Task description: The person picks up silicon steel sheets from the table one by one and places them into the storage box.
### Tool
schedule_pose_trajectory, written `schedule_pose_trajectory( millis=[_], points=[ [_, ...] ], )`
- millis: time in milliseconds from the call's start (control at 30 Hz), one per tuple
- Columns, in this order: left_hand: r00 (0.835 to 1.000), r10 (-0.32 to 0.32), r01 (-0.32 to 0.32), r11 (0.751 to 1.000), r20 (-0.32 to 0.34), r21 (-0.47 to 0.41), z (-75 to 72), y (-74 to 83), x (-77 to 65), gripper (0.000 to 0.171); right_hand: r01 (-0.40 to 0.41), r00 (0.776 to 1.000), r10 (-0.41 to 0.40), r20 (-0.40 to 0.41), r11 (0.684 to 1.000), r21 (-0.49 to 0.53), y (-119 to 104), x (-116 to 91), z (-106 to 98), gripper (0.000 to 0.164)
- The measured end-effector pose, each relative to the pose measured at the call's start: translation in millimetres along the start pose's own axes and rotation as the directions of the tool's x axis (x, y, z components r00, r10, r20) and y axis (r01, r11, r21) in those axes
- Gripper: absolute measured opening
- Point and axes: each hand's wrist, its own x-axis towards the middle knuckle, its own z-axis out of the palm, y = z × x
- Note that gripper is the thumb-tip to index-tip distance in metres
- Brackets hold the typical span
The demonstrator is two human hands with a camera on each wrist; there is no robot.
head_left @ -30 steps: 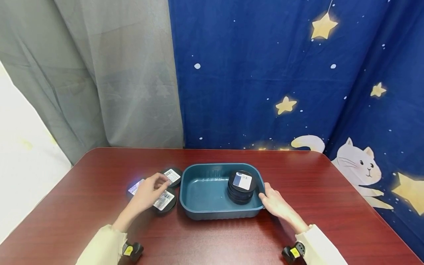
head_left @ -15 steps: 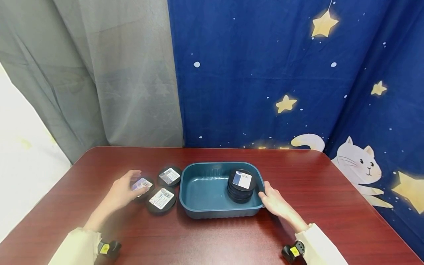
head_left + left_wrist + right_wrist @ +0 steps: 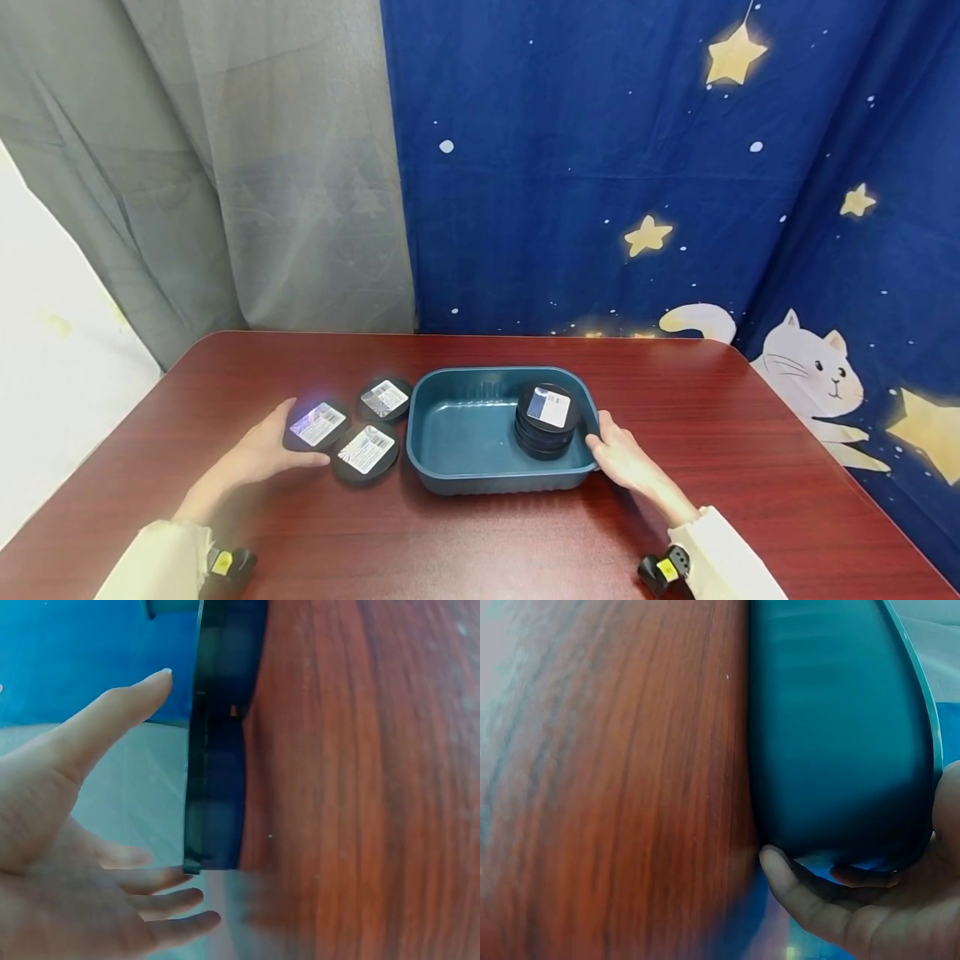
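Note:
Three flat, round black containers with white labels lie on the table left of a teal plastic bin (image 3: 450,479). My left hand (image 3: 258,450) is spread beside the leftmost container (image 3: 317,425), its thumb at the near side and its fingers at the left. In the left wrist view the thumb (image 3: 120,712) stands away from the container's side (image 3: 217,795). The other two containers are the near one (image 3: 365,452) and the far one (image 3: 384,399). My right hand (image 3: 626,458) grips the right end of the bin, with fingers curled at its wall (image 3: 840,750).
Inside the bin, at its right, stands a stack of black round containers (image 3: 547,423), the top one labelled. The dark red wooden table (image 3: 480,542) ends at a grey curtain (image 3: 315,167) and a blue star-patterned curtain (image 3: 525,167).
My left hand has moved left, from above the containers to the outer side of the leftmost one, uncovering all three. My right hand and the bin keep their places.

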Motion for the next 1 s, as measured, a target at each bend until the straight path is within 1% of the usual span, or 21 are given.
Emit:
schedule_pose_trajectory(
  millis=[100,200,367,667,733,900,1000],
  points=[
    [1.0,0.005,-0.005,1.0,0.026,0.008,3.9,-1.5,1.3,0.107,-0.041,0.999,0.04,0.022,0.999,0.017,-3,0,-1,0.024],
    [0.999,-0.006,0.005,1.0,0.039,0.02,6.7,-3.2,3.9,0.109,-0.066,0.997,0.065,0.032,0.997,0.027,-6,0,-1,0.024],
    [0.998,-0.031,0.029,0.999,0.057,0.039,9.0,-4.5,7.9,0.111,-0.086,0.996,0.084,0.027,0.995,0.046,-5,0,1,0.021],
    [0.995,-0.068,0.063,0.995,0.075,0.071,11.0,-2.5,12.1,0.108,-0.098,0.995,0.097,0.027,0.992,0.073,-4,0,2,0.021],
    [0.995,-0.065,0.06,0.996,0.069,0.073,11.1,-2.7,12.8,0.107,-0.103,0.994,0.101,0.029,0.992,0.075,-4,1,3,0.019],
    [0.998,-0.032,0.026,0.995,0.059,0.094,11.6,-5.2,15.4,0.106,-0.102,0.995,0.1,0.026,0.991,0.084,-4,1,4,0.019],
    [0.997,-0.034,0.027,0.993,0.062,0.116,12.0,-5.5,16.9,0.104,-0.094,0.995,0.092,0.025,0.992,0.087,-4,1,4,0.019]
  ],
)
